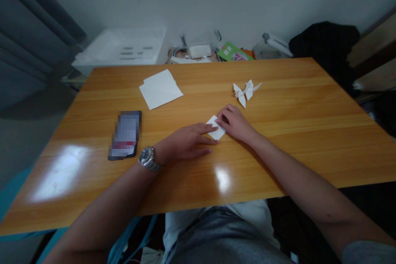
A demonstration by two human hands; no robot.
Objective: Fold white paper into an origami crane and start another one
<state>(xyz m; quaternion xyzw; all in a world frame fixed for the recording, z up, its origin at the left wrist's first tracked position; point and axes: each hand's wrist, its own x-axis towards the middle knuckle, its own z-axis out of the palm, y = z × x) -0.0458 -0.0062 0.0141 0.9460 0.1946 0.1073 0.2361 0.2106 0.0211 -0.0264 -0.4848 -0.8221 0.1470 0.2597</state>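
A small folded square of white paper [218, 133] lies on the wooden table in front of me, turned like a diamond. My left hand [194, 140] rests flat with its fingers stretched out, the fingertips pressing on the paper's left side. At the paper's right corner my right hand [234, 122] has thumb and fingers bent together in a pinch on its edge. Just beyond the right hand are white folded paper cranes [246, 91], standing close together. Farther left lie sheets of white paper [161, 89], one overlapping another.
A phone [126, 135] with a blurred-out screen lies left of my left hand. Along the far edge of the table [297, 132] stand a white plastic bin [123, 47], a green booklet [235, 52] and a clear box [272, 47]. Dark cloth [324, 41] is at the back right.
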